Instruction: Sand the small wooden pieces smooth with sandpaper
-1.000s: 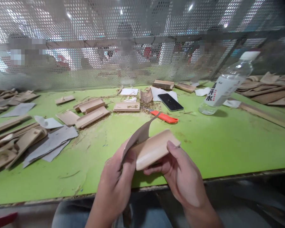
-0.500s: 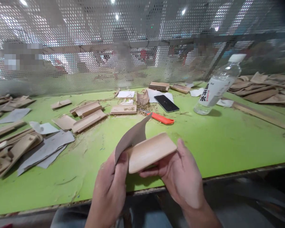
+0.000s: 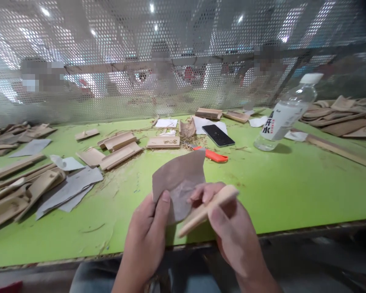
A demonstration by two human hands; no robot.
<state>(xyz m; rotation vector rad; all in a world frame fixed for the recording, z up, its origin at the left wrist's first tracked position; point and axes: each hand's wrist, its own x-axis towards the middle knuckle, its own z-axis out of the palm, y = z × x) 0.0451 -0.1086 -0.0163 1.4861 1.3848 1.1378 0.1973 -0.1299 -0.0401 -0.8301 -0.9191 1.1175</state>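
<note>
A right hand [image 3: 234, 228] grips a tilted wooden piece [image 3: 207, 209] between thumb and fingers, lower centre; the left hand [image 3: 148, 230] pinches brown sandpaper [image 3: 179, 175] beside it.

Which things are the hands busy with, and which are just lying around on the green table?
Hands busy with:
- brown sheet, held in the left hand
- pale wooden piece, held in the right hand

Probably just lying or standing around:
- phone
- orange-handled tool
- water bottle
</note>
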